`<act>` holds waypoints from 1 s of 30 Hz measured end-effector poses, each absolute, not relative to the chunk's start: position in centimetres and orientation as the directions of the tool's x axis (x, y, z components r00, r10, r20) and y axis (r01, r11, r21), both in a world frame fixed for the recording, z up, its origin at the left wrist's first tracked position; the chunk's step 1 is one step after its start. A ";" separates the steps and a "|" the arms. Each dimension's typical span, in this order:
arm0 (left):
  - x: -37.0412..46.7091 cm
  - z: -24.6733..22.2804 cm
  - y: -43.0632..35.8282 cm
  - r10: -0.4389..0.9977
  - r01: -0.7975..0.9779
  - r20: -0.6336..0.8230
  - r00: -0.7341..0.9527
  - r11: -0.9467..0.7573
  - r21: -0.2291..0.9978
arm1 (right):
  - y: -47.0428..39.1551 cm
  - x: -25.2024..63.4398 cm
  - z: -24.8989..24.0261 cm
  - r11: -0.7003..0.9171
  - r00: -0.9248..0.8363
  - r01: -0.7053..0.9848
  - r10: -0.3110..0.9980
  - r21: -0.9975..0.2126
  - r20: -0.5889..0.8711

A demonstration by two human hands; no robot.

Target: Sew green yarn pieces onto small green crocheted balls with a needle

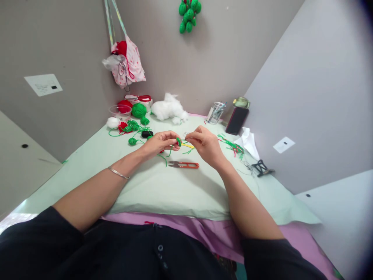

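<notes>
A small green crocheted piece [178,141] is pinched between the fingertips of my left hand [163,141]. My right hand [204,143], just to the right of it, is closed in a pinch on a thin needle-like tool [183,140] that reaches to the green piece. Just below my hands, red-handled thread snips [186,165] lie on the pale green cloth. Something yellow and thin [187,145] shows between my hands, with green yarn bits [189,151] near it.
Green yarn balls [139,110], a clear tub [120,112] and white stuffing [167,109] sit at the back left. Towards the back right are a glass of pens [216,112], a phone [237,120], yarn scraps [233,146] and a black stand [262,168].
</notes>
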State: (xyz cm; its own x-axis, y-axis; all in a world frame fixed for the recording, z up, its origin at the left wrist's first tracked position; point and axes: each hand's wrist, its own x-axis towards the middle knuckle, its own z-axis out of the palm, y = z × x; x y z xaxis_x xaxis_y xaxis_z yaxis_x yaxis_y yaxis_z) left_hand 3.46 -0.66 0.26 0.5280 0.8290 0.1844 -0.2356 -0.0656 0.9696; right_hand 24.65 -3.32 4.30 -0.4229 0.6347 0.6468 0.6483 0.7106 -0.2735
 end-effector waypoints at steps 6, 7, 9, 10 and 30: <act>3.5 0.5 -0.9 0.815 -0.219 0.153 0.559 -0.033 0.975 | -3.3 24.3 3.9 0.718 -0.426 0.614 0.650 -0.327 0.629; 3.6 0.6 -1.0 0.816 -0.220 0.147 0.558 -0.025 0.975 | -3.3 24.2 3.9 0.716 -0.420 0.612 0.655 -0.337 0.628; 3.6 0.8 -1.1 0.824 -0.221 0.129 0.551 -0.005 0.975 | -3.2 24.2 3.7 0.706 -0.402 0.611 0.665 -0.357 0.629; 3.6 0.8 -1.2 0.829 -0.221 0.122 0.547 0.003 0.975 | -3.1 24.2 3.6 0.700 -0.390 0.611 0.673 -0.370 0.628; 3.9 0.1 -1.3 0.829 -0.029 0.048 0.558 -0.038 0.999 | -4.1 22.9 2.8 0.743 -0.522 0.652 0.586 -0.154 0.619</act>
